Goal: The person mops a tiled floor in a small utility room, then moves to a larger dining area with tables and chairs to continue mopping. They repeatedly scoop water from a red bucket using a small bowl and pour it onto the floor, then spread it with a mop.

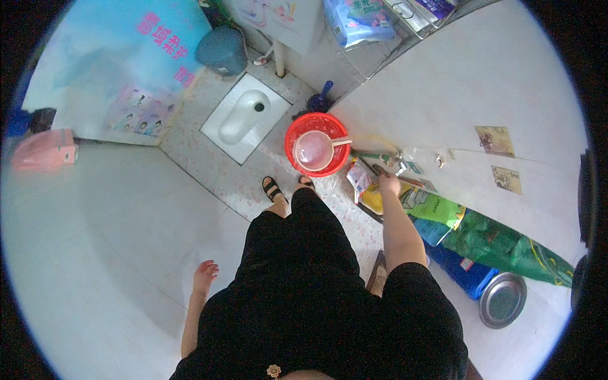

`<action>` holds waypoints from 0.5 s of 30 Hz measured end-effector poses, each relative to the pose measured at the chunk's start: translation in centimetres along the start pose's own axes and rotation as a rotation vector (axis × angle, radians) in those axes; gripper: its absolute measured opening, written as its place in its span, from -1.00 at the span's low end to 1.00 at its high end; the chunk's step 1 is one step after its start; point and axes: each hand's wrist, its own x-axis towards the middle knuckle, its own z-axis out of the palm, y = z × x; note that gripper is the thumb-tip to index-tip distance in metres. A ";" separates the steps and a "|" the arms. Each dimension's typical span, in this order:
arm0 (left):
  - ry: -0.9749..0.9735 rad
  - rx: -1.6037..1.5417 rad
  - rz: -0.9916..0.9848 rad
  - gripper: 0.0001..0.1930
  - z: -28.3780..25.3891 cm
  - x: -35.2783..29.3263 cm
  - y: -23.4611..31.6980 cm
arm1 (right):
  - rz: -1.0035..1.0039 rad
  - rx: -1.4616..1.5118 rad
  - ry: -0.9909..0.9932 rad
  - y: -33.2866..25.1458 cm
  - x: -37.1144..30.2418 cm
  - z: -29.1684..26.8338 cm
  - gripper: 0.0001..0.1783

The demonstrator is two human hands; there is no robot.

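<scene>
1. Tap point(401, 168): shiny metal, jutting from the smooth pale wall point(456, 114).
2. Basin point(291, 144): round, red, glossy, on speckled flooring point(193, 136); a pale dipper point(313, 152) with a round bowl and straight handle sits in it.
3. Right hand point(388, 182): fingers stretched forward, the tap just right of them; whether they touch or grip anything, I cannot tell. The basin lies ahead and left, apart.
4. Left hand point(206, 273): hanging loosely, fingers slightly curled, nothing visible in it.
</scene>
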 end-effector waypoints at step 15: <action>0.168 0.055 -0.222 -0.74 24.4 -14.7 1.7 | -0.223 -0.446 -0.185 4.0 7.2 0.9 -0.41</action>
